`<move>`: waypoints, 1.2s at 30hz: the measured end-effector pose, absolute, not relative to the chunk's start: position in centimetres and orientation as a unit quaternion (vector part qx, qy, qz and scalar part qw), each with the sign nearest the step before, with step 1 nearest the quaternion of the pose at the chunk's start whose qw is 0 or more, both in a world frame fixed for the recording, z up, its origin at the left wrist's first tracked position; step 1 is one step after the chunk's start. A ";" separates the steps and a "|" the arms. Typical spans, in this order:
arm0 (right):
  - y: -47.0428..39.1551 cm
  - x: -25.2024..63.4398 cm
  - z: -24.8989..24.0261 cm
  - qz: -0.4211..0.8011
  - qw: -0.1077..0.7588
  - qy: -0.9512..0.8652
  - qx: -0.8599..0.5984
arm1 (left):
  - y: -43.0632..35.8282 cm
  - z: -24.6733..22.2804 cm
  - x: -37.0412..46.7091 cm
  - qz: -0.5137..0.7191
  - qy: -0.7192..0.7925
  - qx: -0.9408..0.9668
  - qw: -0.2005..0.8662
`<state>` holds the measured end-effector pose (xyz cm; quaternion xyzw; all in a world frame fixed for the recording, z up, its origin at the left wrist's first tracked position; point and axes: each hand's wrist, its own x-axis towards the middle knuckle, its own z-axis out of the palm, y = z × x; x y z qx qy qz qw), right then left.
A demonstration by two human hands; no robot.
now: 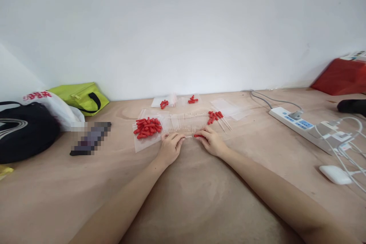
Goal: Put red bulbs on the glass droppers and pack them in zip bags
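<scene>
My left hand is closed on a thin clear stick that points right. A red piece is pinched in my right hand, a short gap from the stick's end. Beyond both hands lies a row of thin pale sticks. A pile of red pieces rests on a clear plastic bag to the left of my left hand. Just beyond my right hand are several red pieces, with two pale sticks reaching out beside them.
Small bags with red pieces lie near the wall. On the left are a phone-like dark object, a black bag and a green bag. At right, a power strip has cables and a white charger.
</scene>
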<state>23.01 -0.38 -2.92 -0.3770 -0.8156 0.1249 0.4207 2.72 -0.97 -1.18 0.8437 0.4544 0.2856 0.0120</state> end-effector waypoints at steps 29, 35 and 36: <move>-1.0 22.6 -2.1 0.123 0.391 -0.849 -0.332 | -1.1 -1.0 2.4 0.252 0.420 0.871 0.047; -0.7 22.8 -2.4 0.093 0.386 -0.860 -0.320 | -1.3 -1.0 2.3 0.251 0.403 0.880 0.032; -0.7 22.8 -2.4 0.092 0.386 -0.861 -0.318 | -1.3 -0.9 2.3 0.253 0.399 0.881 0.030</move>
